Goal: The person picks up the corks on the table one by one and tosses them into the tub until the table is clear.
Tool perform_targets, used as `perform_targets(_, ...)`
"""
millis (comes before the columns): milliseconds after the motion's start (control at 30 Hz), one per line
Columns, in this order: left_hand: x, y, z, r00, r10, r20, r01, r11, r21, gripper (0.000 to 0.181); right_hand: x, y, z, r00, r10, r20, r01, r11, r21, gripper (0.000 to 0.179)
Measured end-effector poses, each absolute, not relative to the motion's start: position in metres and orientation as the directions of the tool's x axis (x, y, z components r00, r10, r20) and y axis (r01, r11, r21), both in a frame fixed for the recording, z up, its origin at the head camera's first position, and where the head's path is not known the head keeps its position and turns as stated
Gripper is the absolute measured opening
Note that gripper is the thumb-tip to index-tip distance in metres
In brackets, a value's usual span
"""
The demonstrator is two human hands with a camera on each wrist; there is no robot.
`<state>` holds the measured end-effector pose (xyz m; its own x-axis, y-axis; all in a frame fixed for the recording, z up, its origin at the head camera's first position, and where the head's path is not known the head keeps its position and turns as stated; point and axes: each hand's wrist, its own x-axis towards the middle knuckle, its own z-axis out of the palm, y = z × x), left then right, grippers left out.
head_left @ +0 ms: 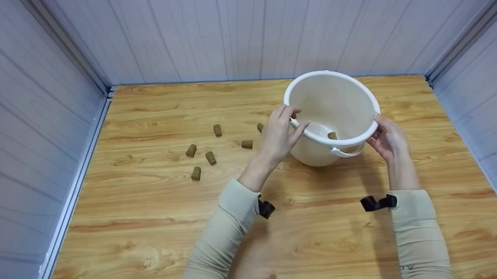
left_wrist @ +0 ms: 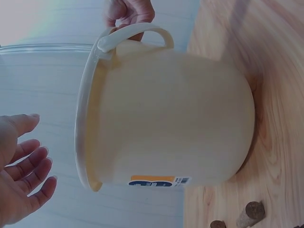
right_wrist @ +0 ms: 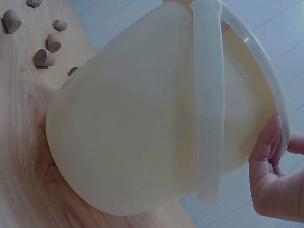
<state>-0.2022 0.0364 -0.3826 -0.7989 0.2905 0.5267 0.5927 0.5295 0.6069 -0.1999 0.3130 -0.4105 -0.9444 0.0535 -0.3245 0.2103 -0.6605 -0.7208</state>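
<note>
A cream bucket (head_left: pixel 318 154) with a white rim and handle stands on the wooden table, tilted slightly. My right hand (head_left: pixel 391 139) grips its rim on the right, with the thumb on one side and fingers on the other in the right wrist view. Over the left part of the rim hovers my left hand (head_left: pixel 278 131), fingers spread and loosely bent; the left wrist view shows that hand (left_wrist: pixel 23 166) apart from the rim and holding nothing. One brown tapered cork (head_left: pixel 332 135) lies inside the bucket. A small dark bit beneath the left fingers is too hidden to identify.
Several more corks lie left of the bucket, among them one cork (head_left: pixel 217 130) farther back and another cork (head_left: pixel 196 173) nearer me. Pale panelled walls (head_left: pixel 242 32) enclose the table (head_left: pixel 150 231) at the back and sides.
</note>
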Motion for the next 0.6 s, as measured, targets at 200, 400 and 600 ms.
perform_targets(200, -0.199, 0.027, -0.384, -0.800, 0.283, 0.528, 0.590, 0.527, 0.612, 0.027, -0.200, 0.312, -0.411, -0.941, 0.068, -0.331, 0.207, -0.658, -0.724, 0.011)
perform_targets(400, -0.196, 0.018, -0.391, -0.795, 0.270, 0.542, 0.599, 0.491, 0.633, 0.025, -0.200, 0.311, -0.410, -0.941, 0.070, -0.332, 0.208, -0.655, -0.726, 0.012)
perform_targets(600, -0.194, 0.009, -0.399, -0.802, 0.258, 0.538, 0.586, 0.509, 0.630, 0.025, -0.199, 0.312, -0.410, -0.945, 0.070, -0.318, 0.201, -0.645, -0.737, 0.012)
